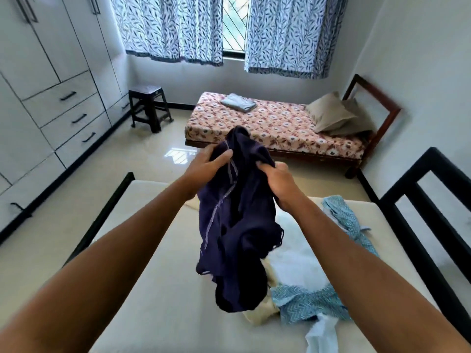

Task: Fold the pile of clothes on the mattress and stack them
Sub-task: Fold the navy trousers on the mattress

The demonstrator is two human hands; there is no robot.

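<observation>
A dark purple garment [237,225] with pale seams hangs crumpled in the air above the cream mattress [153,289]. My left hand [207,165] grips its top edge on the left, and my right hand [279,186] grips it on the right. Its lower end dangles down over the pile. On the mattress beneath and to the right lie unfolded clothes: a blue zigzag-patterned piece [305,301], a white piece [295,266], a cream piece [260,309] and a pale blue piece [321,335]. Another blue patterned cloth [346,220] trails toward the right edge.
A black bed frame [420,212] rises at the right. Across the tiled floor stands a second bed with a floral sheet [267,126], a folded grey cloth [238,101] and pillows [336,114]. A dark stool [149,105] and white wardrobes [51,85] stand left.
</observation>
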